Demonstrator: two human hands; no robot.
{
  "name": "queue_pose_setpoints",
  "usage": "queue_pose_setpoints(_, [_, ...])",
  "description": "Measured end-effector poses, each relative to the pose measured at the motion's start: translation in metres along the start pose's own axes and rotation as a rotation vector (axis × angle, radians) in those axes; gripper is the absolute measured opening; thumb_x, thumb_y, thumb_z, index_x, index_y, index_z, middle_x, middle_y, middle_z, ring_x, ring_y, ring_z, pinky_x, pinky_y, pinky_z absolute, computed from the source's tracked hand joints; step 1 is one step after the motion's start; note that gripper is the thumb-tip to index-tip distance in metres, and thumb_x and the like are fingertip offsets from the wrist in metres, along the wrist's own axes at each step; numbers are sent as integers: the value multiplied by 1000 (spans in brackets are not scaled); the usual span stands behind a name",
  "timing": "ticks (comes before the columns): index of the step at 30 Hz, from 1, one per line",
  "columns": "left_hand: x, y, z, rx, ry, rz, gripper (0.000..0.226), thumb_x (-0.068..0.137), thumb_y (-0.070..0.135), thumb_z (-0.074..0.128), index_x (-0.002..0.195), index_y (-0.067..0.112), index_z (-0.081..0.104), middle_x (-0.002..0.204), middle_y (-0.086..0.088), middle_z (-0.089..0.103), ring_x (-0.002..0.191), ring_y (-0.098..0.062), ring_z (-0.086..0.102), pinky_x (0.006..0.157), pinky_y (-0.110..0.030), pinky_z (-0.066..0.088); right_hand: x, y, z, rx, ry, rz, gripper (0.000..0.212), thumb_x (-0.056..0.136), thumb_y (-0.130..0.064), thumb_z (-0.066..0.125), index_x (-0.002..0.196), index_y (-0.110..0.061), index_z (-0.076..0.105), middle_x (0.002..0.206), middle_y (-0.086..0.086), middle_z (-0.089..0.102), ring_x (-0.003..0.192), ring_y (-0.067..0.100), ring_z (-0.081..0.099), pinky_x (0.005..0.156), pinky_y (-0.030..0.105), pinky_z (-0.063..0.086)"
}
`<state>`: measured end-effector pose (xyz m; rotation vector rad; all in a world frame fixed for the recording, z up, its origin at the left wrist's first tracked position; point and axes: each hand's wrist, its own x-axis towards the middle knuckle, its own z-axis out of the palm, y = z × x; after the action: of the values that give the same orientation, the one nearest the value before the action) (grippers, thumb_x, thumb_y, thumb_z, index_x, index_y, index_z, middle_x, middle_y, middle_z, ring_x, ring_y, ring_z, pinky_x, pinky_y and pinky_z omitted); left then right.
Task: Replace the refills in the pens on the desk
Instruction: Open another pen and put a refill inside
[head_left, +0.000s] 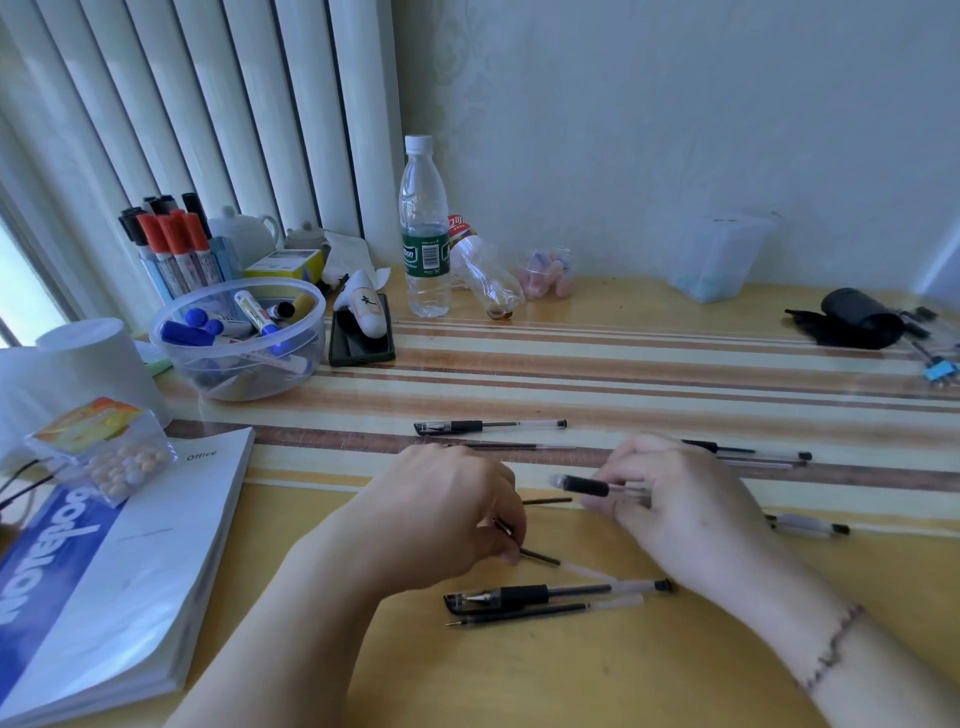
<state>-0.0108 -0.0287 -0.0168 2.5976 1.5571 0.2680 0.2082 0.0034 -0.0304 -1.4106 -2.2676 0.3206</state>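
While its curled fingers pinch a thin refill (540, 557) low over the desk (571, 675), the left hand (452, 514) sits knuckles-up. The right hand (675, 499) grips a blurred pen barrel (587, 486), held level. Capped pen (550, 594) lies nearer.

Pale wall (675, 104), vertical blinds (208, 104), striped desk (623, 364)

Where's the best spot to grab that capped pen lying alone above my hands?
Pinch the capped pen from above at its black rubber grip, just right of the cap. It lies flat, crosswise, with bare desk around it, and the grip is less slippery than the clear barrel.
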Motion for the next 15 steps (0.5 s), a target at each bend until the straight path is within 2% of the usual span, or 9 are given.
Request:
queue_pose_setpoints(4, [-4, -2, -3, 19, 2, -18, 7, 84, 38, 63, 87, 35, 69, 88, 16, 63, 75, -7, 52, 67, -30, 47, -4, -4, 5, -4, -59, -7, 18, 83, -46, 64, 90, -33, 72, 91, -27, 58, 79, 0, 58, 70, 28, 51])
queue_pose_setpoints(7, [-6, -10, -10, -6, 27, -95, 5, 86, 38, 63, 85, 37, 67, 90, 20, 61, 69, -6, 48, 62, -25, 40, -2, 1, 4, 46, -83, 5, 25, 78, -56, 62, 92, -37, 72, 91, -27, 61, 83, -2, 59, 74, 30, 52])
queue_pose_setpoints(9, [-5, -15, -10, -34, 70, -143, 5, 87, 37, 63, 83, 36, 66, 91, 20, 62, 67, -4, 49, 60, -23, 37, -1, 6, -2, 205, -31, 21, 34, 75, -67, 59, 92, -40, 70, 91, -16, 67, 85, 1, 62, 77, 37, 54])
queue_pose_setpoints(11, [-2, -16, -7, -62, 129, -197, 5, 87, 36, 62, 83, 35, 65, 91, 19, 65, 69, -7, 53, 63, -25, 41, 1, 11, -10, 398, 29, 46, 37, 79, -69, 51, 93, -40, 69, 86, -4, 71, 84, 10, 66, 82, 44, 54])
queue_pose_setpoints(12, [0, -16, -4, -71, 150, -225, 5, 87, 37, 61, 83, 35, 64, 89, 17, 66, 69, -10, 54, 64, -27, 41, 2, 14, -14, 450, 47, 65, 40, 83, -67, 43, 92, -39, 69, 75, -6, 70, 73, 7, 65, 79, 41, 54])
queue_pose_setpoints(14, [4, -14, 1, -94, 177, -263, 6, 88, 37, 60, 84, 36, 63, 78, 14, 67, 62, -10, 52, 60, -25, 37, 1, 21, -17, 429, 101, 49, 50, 89, -67, 27, 92, -39, 69, 49, -8, 47, 47, 4, 46, 60, 30, 41])
queue_pose_setpoints(15, [5, -14, 3, -111, 187, -271, 6, 88, 36, 60, 83, 36, 63, 71, 15, 65, 58, -7, 51, 57, -22, 35, 1, 24, -17, 386, 120, 42, 50, 90, -68, 24, 95, -42, 67, 49, -6, 38, 44, 7, 38, 54, 29, 34])
